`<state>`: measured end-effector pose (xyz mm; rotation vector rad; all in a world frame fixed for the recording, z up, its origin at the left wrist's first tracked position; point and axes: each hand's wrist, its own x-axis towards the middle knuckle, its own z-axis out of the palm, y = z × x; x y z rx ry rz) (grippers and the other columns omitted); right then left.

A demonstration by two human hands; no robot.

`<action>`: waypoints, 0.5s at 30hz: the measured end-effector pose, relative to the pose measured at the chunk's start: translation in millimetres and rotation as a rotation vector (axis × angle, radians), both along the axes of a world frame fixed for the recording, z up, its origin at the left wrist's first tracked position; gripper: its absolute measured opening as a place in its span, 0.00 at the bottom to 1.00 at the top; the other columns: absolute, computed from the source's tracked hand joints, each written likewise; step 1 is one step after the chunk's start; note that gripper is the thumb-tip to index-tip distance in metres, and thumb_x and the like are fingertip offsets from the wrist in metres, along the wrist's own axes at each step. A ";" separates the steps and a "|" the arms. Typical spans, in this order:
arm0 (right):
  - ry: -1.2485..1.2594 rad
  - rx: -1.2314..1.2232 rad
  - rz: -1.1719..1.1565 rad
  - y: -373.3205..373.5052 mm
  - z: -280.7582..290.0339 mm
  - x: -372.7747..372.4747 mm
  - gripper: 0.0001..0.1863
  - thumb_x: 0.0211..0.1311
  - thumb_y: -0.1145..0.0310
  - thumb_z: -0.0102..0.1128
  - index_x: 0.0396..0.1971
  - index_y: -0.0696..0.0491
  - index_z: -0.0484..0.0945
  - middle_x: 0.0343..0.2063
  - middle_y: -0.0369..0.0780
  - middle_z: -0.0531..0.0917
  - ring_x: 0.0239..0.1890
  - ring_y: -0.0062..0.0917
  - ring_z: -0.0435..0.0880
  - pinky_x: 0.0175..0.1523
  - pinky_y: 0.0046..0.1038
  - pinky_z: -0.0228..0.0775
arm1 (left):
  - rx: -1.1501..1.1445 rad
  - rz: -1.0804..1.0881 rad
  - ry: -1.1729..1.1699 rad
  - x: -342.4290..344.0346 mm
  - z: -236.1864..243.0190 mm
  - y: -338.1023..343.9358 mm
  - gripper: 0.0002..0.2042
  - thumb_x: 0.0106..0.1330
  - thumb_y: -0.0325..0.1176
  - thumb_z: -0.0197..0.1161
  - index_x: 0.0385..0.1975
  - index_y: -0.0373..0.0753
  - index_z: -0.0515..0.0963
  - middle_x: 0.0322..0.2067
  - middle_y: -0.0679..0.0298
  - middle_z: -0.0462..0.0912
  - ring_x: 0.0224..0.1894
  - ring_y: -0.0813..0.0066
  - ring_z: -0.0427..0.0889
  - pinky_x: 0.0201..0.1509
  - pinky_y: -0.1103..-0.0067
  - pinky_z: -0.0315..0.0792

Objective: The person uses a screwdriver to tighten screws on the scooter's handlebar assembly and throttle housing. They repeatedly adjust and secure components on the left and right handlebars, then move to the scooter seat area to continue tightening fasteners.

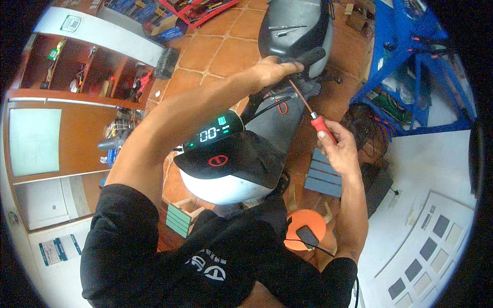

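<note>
An electric scooter stands in front of me, with a white and black front [231, 185] and a lit dash display [213, 132]. My left hand [275, 71] is closed around the scooter's handlebar [311, 57], just inboard of its black grip; some of the fingers are hidden. In my right hand [340, 149] is a screwdriver [319, 123] with a red handle, held between thumb and fingers. Its long shaft points up and left, and the tip is at the handlebar close to my left hand. A red-handled tool [282, 107] lies on the scooter's grey floorboard.
Two slim metal tools [287, 31] rest on the black seat [275, 43]. Blue shelving [411, 77] stands at the right, wooden cubbies [77, 72] at the left. An orange round stool [306, 226] carries a black device with a cable. A red tool tray [200, 10] sits at the back.
</note>
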<state>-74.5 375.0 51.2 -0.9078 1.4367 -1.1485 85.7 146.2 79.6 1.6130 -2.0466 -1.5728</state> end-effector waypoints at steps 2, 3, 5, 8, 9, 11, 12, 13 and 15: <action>0.055 0.020 0.005 -0.7 1.6 -5.0 0.16 0.62 0.67 0.61 0.48 0.58 0.76 0.23 0.31 0.77 0.20 0.12 0.71 0.25 0.19 0.66 | -0.033 -0.036 -0.019 -9.3 27.2 12.8 0.41 0.51 0.61 0.64 0.52 0.25 0.73 0.48 0.46 0.78 0.51 0.59 0.77 0.55 0.71 0.69; 0.077 0.030 0.022 -0.3 2.4 -4.8 0.16 0.62 0.67 0.61 0.48 0.58 0.76 0.23 0.32 0.77 0.20 0.13 0.71 0.25 0.19 0.66 | 0.014 -0.053 0.005 -6.0 26.6 11.9 0.41 0.52 0.62 0.64 0.51 0.26 0.73 0.48 0.46 0.78 0.51 0.59 0.77 0.55 0.71 0.69; 0.141 0.020 0.021 -2.8 5.1 -2.0 0.17 0.62 0.67 0.61 0.49 0.58 0.76 0.23 0.32 0.77 0.20 0.12 0.71 0.25 0.18 0.66 | 0.093 -0.086 0.050 -0.5 19.3 -0.6 0.40 0.52 0.63 0.64 0.51 0.27 0.74 0.48 0.46 0.78 0.51 0.59 0.77 0.55 0.71 0.70; 0.254 -0.033 0.021 -2.1 -2.7 3.9 0.18 0.62 0.67 0.60 0.50 0.58 0.75 0.23 0.31 0.77 0.20 0.13 0.71 0.26 0.18 0.66 | -0.324 -0.206 -0.097 16.1 31.8 -22.7 0.42 0.52 0.65 0.62 0.51 0.26 0.73 0.50 0.40 0.76 0.53 0.50 0.77 0.57 0.67 0.69; 0.295 -0.055 0.024 1.4 -5.1 5.5 0.18 0.63 0.67 0.60 0.51 0.58 0.75 0.23 0.31 0.77 0.20 0.13 0.71 0.26 0.18 0.66 | -0.477 -0.223 -0.120 24.9 43.7 -28.8 0.42 0.52 0.65 0.62 0.51 0.25 0.73 0.50 0.38 0.76 0.54 0.48 0.76 0.58 0.67 0.69; 0.246 -0.092 0.008 20.8 -7.7 4.9 0.18 0.63 0.68 0.58 0.51 0.58 0.75 0.27 0.33 0.79 0.22 0.13 0.72 0.27 0.18 0.66 | -0.582 -0.339 -0.103 46.5 99.7 -24.5 0.42 0.53 0.64 0.62 0.53 0.26 0.72 0.48 0.36 0.76 0.53 0.48 0.77 0.57 0.67 0.70; 0.351 -0.089 0.033 31.3 -3.2 9.1 0.18 0.63 0.69 0.57 0.52 0.58 0.74 0.30 0.34 0.79 0.23 0.13 0.73 0.28 0.18 0.67 | -0.746 -0.357 -0.005 66.1 117.9 -20.2 0.41 0.54 0.62 0.62 0.53 0.27 0.71 0.47 0.39 0.77 0.52 0.50 0.78 0.56 0.67 0.71; 0.242 -0.018 -0.030 52.7 -20.2 0.4 0.19 0.64 0.70 0.56 0.53 0.59 0.72 0.32 0.35 0.79 0.24 0.14 0.73 0.29 0.18 0.67 | -0.632 -0.333 -0.045 74.6 163.3 10.3 0.33 0.60 0.53 0.64 0.58 0.33 0.69 0.47 0.46 0.79 0.50 0.61 0.79 0.55 0.71 0.72; 0.261 -0.021 0.028 79.7 -16.8 14.4 0.19 0.64 0.70 0.56 0.53 0.60 0.71 0.29 0.34 0.77 0.25 0.14 0.73 0.28 0.18 0.67 | -0.958 -0.388 -0.039 132.3 207.7 43.0 0.36 0.57 0.57 0.62 0.55 0.30 0.72 0.46 0.43 0.79 0.49 0.51 0.80 0.54 0.67 0.73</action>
